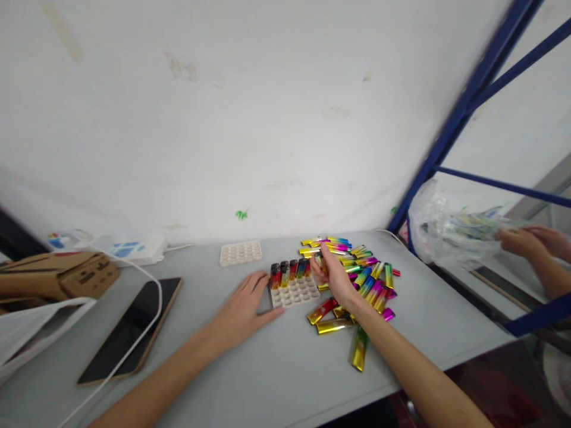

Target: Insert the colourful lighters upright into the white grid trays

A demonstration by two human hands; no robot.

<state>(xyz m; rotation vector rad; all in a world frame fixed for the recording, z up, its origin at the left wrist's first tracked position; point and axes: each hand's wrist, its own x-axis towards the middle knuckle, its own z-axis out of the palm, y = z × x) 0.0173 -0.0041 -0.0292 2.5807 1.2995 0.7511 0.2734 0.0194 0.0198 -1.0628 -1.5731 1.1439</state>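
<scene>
A small white tray (295, 293) with rows of round holes lies on the table, and several lighters (289, 272) with dark tops stand upright along its back rows. My left hand (243, 306) steadies the tray at its left corner, thumb along the front edge and fingers at the left side. Just right of the standing lighters, my right hand (332, 273) is closed in a pinch on a lighter (319, 260), mostly hidden by the fingers. Around and beyond that hand spreads a loose pile of shiny multicoloured lighters (368, 285); one green and gold lighter (359, 349) lies nearer the front.
Another white holed tray (241, 253) lies near the wall. Leftward are a dark tablet (134, 330), a white cable (159, 297), a cardboard box (57, 274) and a power strip (140, 250). Past a blue metal frame (450, 128), another person's hands (535, 241) hold a clear plastic bag (446, 229).
</scene>
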